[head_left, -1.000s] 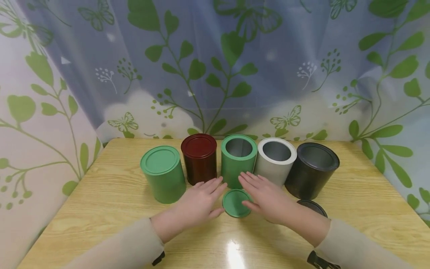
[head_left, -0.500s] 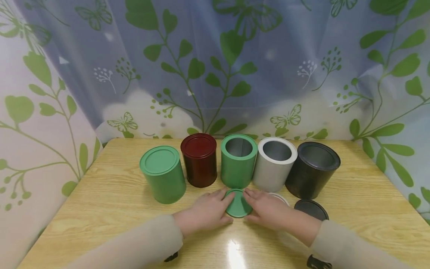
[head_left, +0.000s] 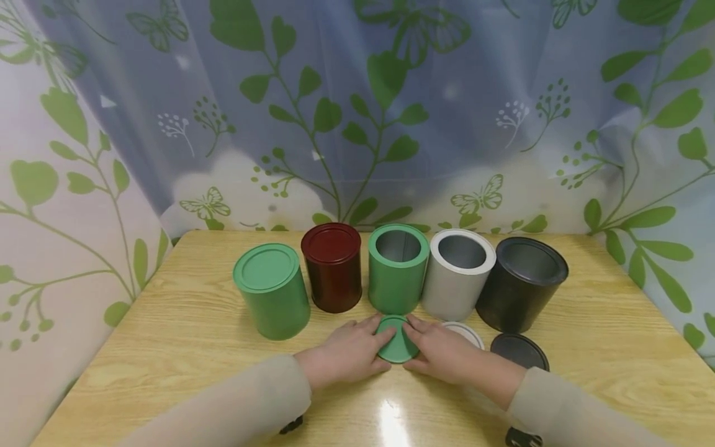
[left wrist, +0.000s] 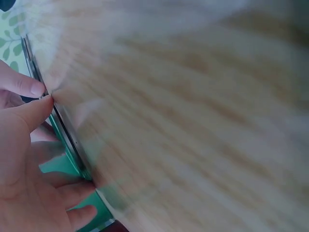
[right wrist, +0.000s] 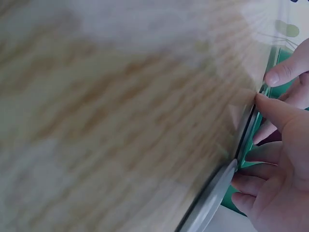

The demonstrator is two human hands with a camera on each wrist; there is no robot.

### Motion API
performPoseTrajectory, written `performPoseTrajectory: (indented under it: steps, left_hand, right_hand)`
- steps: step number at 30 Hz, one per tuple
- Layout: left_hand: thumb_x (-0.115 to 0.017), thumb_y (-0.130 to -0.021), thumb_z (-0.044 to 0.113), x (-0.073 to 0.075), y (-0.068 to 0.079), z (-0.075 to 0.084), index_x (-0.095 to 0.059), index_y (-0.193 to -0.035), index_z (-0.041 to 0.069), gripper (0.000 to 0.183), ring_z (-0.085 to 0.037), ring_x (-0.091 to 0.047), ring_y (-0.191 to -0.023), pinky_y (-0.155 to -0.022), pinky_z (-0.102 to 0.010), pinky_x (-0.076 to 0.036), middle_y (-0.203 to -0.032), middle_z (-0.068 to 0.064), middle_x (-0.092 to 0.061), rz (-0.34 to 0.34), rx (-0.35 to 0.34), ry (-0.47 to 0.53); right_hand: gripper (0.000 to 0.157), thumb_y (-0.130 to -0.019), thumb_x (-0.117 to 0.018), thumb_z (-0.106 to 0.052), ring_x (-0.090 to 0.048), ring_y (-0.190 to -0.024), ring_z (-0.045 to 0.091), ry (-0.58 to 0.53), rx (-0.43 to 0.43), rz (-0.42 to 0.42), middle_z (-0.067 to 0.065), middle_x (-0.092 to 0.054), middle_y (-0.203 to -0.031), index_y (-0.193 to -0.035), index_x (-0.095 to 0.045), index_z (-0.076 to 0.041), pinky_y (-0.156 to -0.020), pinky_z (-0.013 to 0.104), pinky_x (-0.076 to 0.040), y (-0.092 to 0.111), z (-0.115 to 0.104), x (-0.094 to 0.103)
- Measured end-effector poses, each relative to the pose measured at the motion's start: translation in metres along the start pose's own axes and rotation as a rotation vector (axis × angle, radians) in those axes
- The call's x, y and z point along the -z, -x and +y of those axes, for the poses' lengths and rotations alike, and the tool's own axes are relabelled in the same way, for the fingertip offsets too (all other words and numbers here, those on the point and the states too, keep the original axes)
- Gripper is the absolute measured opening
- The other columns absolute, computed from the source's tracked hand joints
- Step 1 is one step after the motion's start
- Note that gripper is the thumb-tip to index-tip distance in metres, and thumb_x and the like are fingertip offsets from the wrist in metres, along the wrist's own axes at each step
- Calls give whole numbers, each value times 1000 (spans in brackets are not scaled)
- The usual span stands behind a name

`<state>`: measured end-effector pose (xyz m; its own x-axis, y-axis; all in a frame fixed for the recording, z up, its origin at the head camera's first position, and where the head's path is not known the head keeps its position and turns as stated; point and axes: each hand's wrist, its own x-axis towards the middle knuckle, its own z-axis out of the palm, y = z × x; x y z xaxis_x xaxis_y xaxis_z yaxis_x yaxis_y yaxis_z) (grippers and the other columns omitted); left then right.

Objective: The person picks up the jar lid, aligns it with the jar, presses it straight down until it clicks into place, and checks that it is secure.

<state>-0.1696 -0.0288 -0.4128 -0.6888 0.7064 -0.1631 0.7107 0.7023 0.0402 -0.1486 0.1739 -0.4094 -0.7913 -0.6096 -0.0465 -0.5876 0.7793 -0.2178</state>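
Note:
A round green lid (head_left: 398, 349) lies on the table in front of the open green can (head_left: 395, 287). My left hand (head_left: 353, 351) holds its left rim and my right hand (head_left: 442, 355) its right rim, thumbs at the near side. In the left wrist view the left hand (left wrist: 36, 179) has its thumb and fingertips along the lid's edge, low against the wood. The right wrist view has the right hand (right wrist: 285, 154) in a matching hold, with a white lid (right wrist: 210, 200) beside its fingers. The lid's side rims are partly hidden by fingers in the head view.
Closed green (head_left: 274, 292) and dark red (head_left: 333, 270) cans stand left of the open green can. To its right are open white (head_left: 454, 292) and black (head_left: 514, 295) cans. A black lid (head_left: 519, 349) lies near the right forearm. Patterned cloth hangs behind the wooden table (head_left: 184, 347).
Both hands have come down and inward from above the lid onto its two sides. Over the last half second they have barely moved, fingers settling on the rim. The cans have not moved.

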Motion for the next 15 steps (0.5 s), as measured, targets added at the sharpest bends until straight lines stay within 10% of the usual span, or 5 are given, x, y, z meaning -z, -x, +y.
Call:
performPoseTrajectory:
  steps: [15]
  left_hand:
    - [-51, -94, 44, 3, 1, 2, -47, -139, 20, 51, -32, -45, -124, -100, -43, -38, -144, -1, -39, 25, -116, -119]
  right_hand:
    - [58, -88, -66, -27, -49, -116, 42, -69, -12, 46, 29, -42, -136, -129, -48, 11, -90, 47, -45, 0, -3, 1]
